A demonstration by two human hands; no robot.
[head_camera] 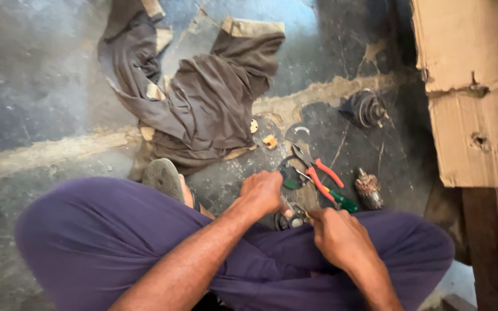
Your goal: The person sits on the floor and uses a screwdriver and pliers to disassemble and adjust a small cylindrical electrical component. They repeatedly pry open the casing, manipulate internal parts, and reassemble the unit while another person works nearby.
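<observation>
A small round metal part (293, 219) lies on the floor, right in front of the person's crossed legs. It is dark and shiny, and both hands meet over it. The left hand (263, 193) is curled on top of it, with the fingers bent down and the thumb touching the part. The right hand (338, 236) is closed into a loose fist just beside it. It pinches something thin with a yellow tip (308, 215), which points at the part. I cannot tell what that thin thing is.

Just behind the hands lie pliers with red handles (318, 173). A screwdriver with a green handle (341, 201) lies beside them, nearly touching them. A dark round piece (291, 173) sits to the left of the pliers. To the right of the tools stands a small rusty part with coils (369, 189). Farther back rests a black ribbed part (365, 108).

The person sits cross-legged in purple trousers (99, 230). The sole of one sandal (162, 175) peeks out over the left knee. A grey and tan cloth (203, 98) is crumpled on the stained floor (30, 86) behind it. A torn cardboard box (468, 86) stands at the right, well apart from the hands.
</observation>
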